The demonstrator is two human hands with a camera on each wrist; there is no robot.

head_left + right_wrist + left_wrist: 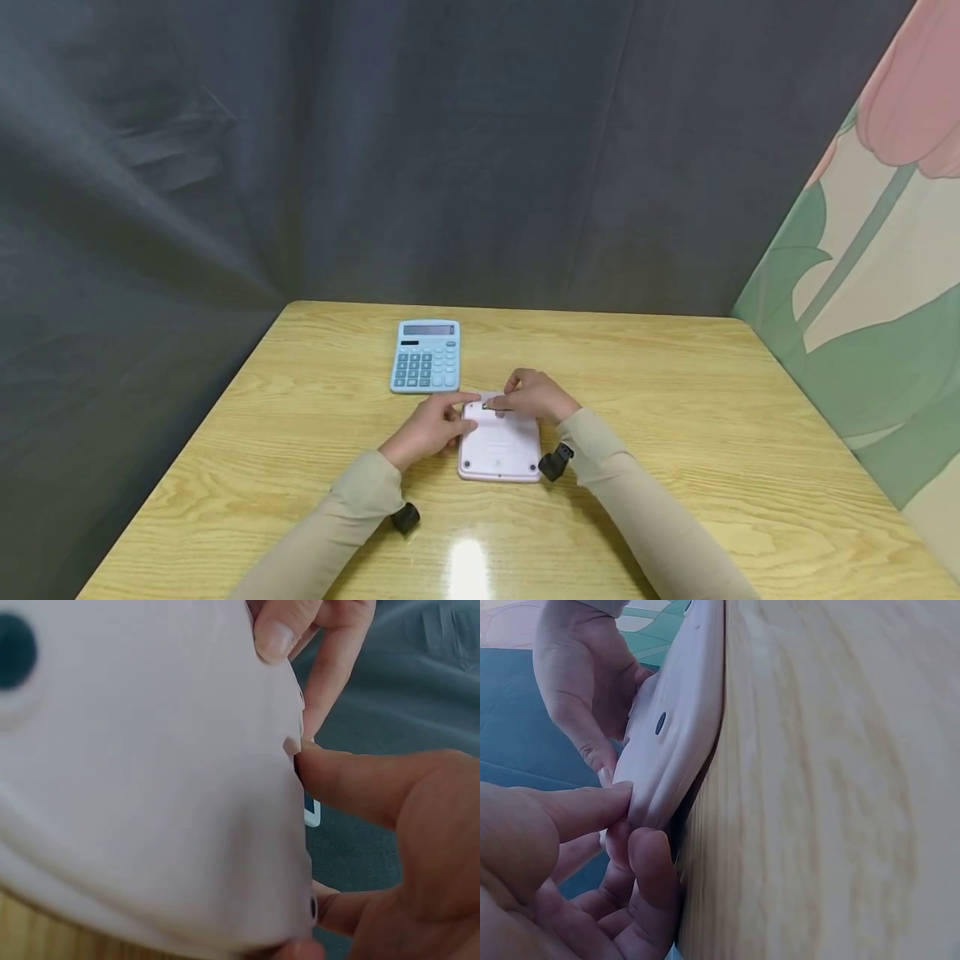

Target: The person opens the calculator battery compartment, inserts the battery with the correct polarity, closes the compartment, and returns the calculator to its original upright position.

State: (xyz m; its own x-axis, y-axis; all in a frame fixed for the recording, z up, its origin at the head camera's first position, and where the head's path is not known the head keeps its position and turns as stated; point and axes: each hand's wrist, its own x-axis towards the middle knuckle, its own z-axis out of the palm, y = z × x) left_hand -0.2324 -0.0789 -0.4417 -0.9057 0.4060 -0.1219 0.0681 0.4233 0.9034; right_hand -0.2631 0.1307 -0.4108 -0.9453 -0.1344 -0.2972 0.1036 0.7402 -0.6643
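A pale pink calculator (498, 446) lies face down on the table, its back with small dark round feet turned up. My left hand (432, 427) grips its upper left corner; in the left wrist view the thumb and fingers (654, 859) pinch the edge. At the top edge my right hand (536, 394) holds the calculator, with its thumb (352, 776) by a small notch in the right wrist view. A narrow dark slot (487, 406) shows under that thumb. The right fingers partly hide the top edge.
A light blue calculator (426, 357) lies face up just beyond the left hand, its display showing 0. Both rest on a wooden table (300, 400). A dark curtain (465, 150) hangs behind, and a flower-patterned wall (885, 275) stands at the right.
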